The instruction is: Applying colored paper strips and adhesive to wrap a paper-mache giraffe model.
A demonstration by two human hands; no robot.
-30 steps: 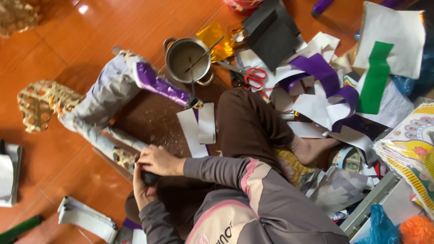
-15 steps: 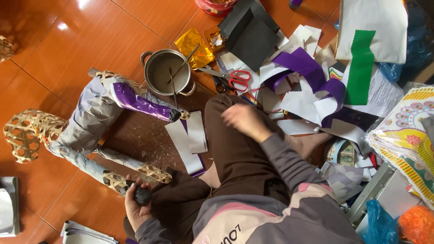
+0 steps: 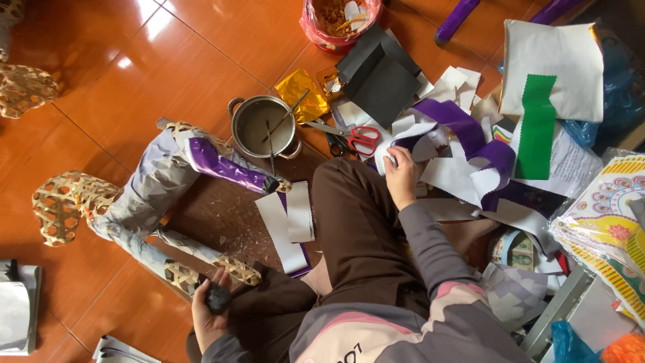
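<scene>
My left hand (image 3: 207,314) is low at the left and holds a small dark round object (image 3: 218,296) beside the foot of a woven bamboo animal frame (image 3: 144,195). The frame is partly covered in grey paper, with purple paper on one leg. My right hand (image 3: 402,176) reaches forward over my knee. Its fingers pinch a white paper piece (image 3: 398,142) at the edge of a heap of white and purple paper scraps (image 3: 470,154). Red-handled scissors (image 3: 359,139) lie just left of that hand.
A metal pot (image 3: 264,126) with sticks in it stands by the frame. White paper strips (image 3: 289,218) lie on a brown board (image 3: 215,215). Black sheets (image 3: 379,77), gold foil (image 3: 300,94), a red bucket (image 3: 336,20) and a green strip (image 3: 537,124) lie further off.
My right hand left my left hand, crossed over my knee and reached the white paper by the scissors. My left hand kept the dark object near the frame's foot.
</scene>
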